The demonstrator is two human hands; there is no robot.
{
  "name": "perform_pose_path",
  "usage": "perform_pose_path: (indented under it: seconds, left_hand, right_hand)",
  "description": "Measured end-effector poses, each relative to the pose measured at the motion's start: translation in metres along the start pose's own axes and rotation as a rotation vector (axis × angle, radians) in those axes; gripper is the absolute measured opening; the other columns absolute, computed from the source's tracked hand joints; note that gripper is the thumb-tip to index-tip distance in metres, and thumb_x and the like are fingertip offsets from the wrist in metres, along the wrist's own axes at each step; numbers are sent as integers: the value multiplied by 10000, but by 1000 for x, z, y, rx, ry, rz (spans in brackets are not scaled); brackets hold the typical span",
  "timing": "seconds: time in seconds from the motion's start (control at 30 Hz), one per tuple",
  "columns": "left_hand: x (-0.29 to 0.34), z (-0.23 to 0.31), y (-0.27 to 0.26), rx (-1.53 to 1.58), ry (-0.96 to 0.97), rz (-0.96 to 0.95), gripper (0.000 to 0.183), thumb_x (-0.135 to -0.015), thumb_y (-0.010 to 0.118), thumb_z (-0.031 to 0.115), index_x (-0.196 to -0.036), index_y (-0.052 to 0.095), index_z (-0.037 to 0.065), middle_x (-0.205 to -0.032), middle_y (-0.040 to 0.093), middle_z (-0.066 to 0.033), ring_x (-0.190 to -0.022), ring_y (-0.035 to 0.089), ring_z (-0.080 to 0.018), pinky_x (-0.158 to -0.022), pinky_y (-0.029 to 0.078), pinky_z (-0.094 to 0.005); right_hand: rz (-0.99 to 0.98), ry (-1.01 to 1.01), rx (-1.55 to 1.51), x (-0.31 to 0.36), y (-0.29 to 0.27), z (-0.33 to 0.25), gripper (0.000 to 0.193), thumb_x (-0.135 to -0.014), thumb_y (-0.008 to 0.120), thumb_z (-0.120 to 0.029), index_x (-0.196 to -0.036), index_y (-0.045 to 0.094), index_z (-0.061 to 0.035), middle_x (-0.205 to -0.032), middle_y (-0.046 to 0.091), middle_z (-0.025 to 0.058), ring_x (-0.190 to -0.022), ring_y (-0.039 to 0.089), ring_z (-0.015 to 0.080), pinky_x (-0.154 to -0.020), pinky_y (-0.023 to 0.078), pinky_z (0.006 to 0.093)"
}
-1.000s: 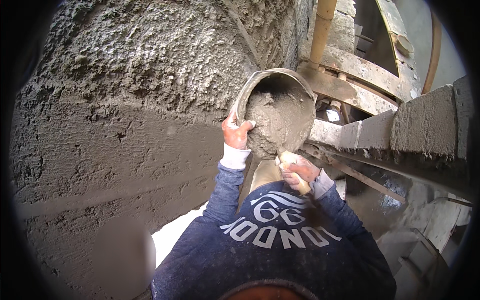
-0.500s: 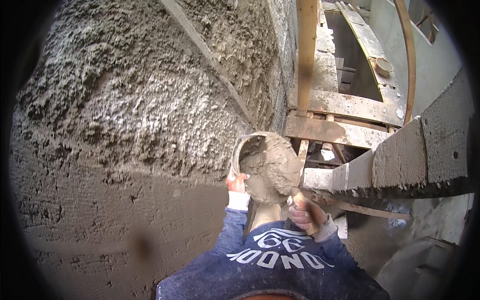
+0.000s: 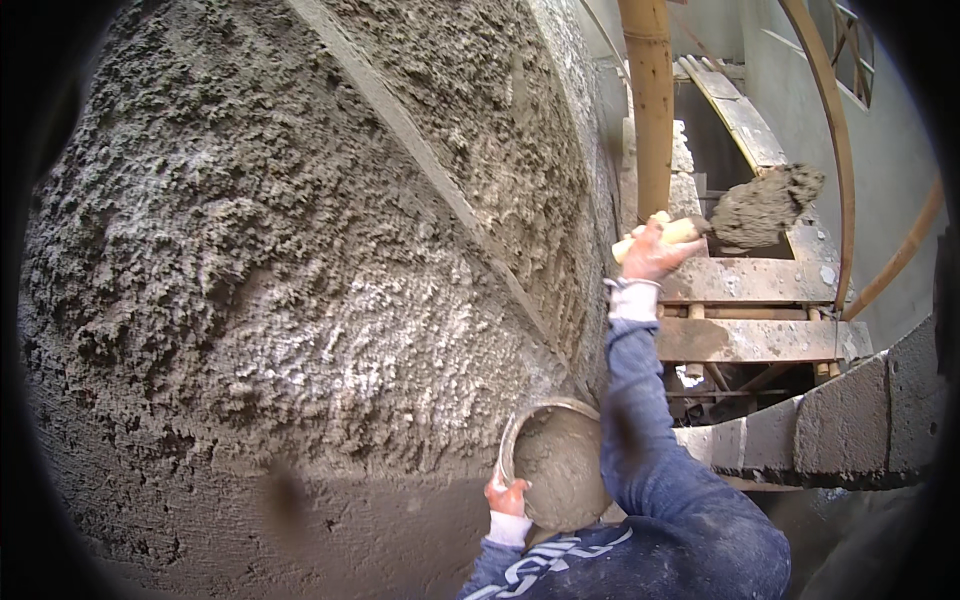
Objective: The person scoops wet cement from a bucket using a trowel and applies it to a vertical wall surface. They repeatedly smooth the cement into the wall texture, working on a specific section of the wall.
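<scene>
My left hand (image 3: 508, 496) grips the rim of a round bucket (image 3: 513, 432), held close to my body beside the wall. Wet grey mortar (image 3: 560, 468) lies inside the bucket. My right arm is stretched out ahead, and my right hand (image 3: 652, 254) is closed round the pale handle of a trowel (image 3: 680, 232). A thick lump of mortar (image 3: 765, 212) covers the trowel's blade, which points to the right. On the left rises a wall (image 3: 330, 290) with rough, clumpy mortar above and a smoother grey band below.
A straight raised strip (image 3: 440, 180) runs diagonally across the wall. Ahead, a wooden pole (image 3: 652, 110) stands near my right hand. Scaffold planks (image 3: 750, 340) with gaps between them lie beyond. A block ledge (image 3: 845, 425) curves along the right, and bent poles (image 3: 828, 120) rise behind it.
My right hand has swung up and forward from beside the bucket, lifting the trowel loaded with mortar. The bucket appears lower in view, still in my left hand.
</scene>
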State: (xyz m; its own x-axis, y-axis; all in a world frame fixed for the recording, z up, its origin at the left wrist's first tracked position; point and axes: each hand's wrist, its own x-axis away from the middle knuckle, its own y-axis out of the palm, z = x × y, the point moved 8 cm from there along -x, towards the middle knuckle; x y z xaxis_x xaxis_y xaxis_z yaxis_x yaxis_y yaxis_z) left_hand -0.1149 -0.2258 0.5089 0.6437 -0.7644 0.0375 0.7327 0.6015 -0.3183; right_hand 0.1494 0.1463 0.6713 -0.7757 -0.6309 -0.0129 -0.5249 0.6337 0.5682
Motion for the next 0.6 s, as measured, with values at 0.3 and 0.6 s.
perform_pose_path:
  seconds: [0.3,0.6]
  left_hand:
    - [33,-7,-16,175,-89,106,544,-593,565,26,-1130,582,-62,-982,652,-88,-890,593,-164,-821,461,-278]
    - [54,8,4,99,-42,135,514,-609,552,65,-1114,588,-25,-746,564,-28,-641,492,-141,-628,459,-287]
  right_hand:
    - [-1070,-335,402,213,128,-44,277,-877,465,-100,-1146,419,-50,-756,576,177,-684,608,380,-644,499,449]
    - [-1459,-483,579,200,-140,-79,381,-816,594,-243,-1054,495,37,-971,550,246,-904,565,420,-837,466,458]
